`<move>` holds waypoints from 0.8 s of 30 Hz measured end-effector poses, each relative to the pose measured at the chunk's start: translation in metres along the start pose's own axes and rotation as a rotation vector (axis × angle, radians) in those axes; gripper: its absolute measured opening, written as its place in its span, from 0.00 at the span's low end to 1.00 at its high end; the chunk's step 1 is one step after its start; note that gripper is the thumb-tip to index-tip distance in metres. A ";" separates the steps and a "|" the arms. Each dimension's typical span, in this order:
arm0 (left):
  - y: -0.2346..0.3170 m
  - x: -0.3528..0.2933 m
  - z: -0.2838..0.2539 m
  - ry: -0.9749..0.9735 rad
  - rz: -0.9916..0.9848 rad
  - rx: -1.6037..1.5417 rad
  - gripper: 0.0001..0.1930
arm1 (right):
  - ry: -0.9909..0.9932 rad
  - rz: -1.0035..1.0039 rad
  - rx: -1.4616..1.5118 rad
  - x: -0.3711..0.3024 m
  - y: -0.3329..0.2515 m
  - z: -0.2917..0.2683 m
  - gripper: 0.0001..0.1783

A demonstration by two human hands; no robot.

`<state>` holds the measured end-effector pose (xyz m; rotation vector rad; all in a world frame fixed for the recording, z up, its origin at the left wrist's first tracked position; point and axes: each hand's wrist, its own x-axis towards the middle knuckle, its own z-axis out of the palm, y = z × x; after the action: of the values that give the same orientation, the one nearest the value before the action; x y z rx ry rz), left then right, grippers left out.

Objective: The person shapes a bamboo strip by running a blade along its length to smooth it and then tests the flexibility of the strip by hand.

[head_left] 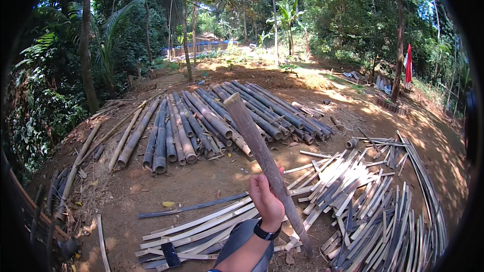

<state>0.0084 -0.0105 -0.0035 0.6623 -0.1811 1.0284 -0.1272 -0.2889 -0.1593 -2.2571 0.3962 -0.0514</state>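
My left hand (267,202), with a dark watch (267,231) on its wrist, is closed around a brown wooden stake (259,153). The stake leans diagonally, its pale cut top (232,99) up toward the far left and its narrower lower end near the ground on the right. Part of the fingers is hidden behind it. Below my forearm shows a grey-clad knee (242,239). Long split bamboo strips (201,224) lie beside the knee, with a dark flat piece (170,255) across them. My right hand is not visible.
Ahead lies a wide stack of dark bamboo poles (201,121). A big heap of split bamboo slats (373,206) covers the ground at right. Tree trunks (86,45) stand at left. A red and white flag (407,65) hangs at far right.
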 end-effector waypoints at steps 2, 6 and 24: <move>-0.004 0.000 -0.003 -0.011 0.016 0.001 0.12 | -0.012 0.018 0.013 -0.001 -0.005 -0.001 0.27; -0.006 0.000 -0.004 -0.032 0.035 -0.010 0.10 | 0.000 -0.011 0.038 -0.001 -0.003 0.000 0.26; 0.000 -0.005 0.000 -0.088 0.070 0.148 0.15 | -0.003 -0.028 -0.014 0.001 -0.001 0.002 0.26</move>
<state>0.0060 -0.0140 -0.0058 0.8409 -0.2080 1.0879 -0.1260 -0.2873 -0.1603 -2.2767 0.3642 -0.0594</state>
